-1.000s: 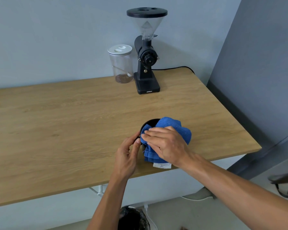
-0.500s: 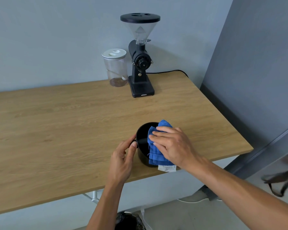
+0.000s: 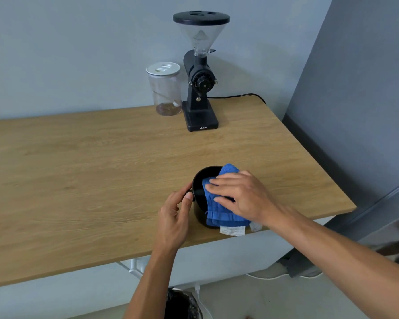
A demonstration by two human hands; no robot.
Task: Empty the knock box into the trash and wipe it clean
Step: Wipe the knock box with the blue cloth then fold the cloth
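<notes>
pressing cloth point(image 3: 218, 212), flat fingers point(image 3: 224, 180), gripping knock box point(image 3: 199, 214)

knock box point(image 3: 199, 196) on table point(image 3: 78, 180) front | cloth point(image 3: 217, 210) over rim | grinder point(image 3: 199, 88) behind | jar point(image 3: 166, 93) left of grinder

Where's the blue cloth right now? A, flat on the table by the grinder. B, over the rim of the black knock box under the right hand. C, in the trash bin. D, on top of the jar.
B: the blue cloth hangs over the near rim of the knock box, with the right hand pressing on it.
</notes>
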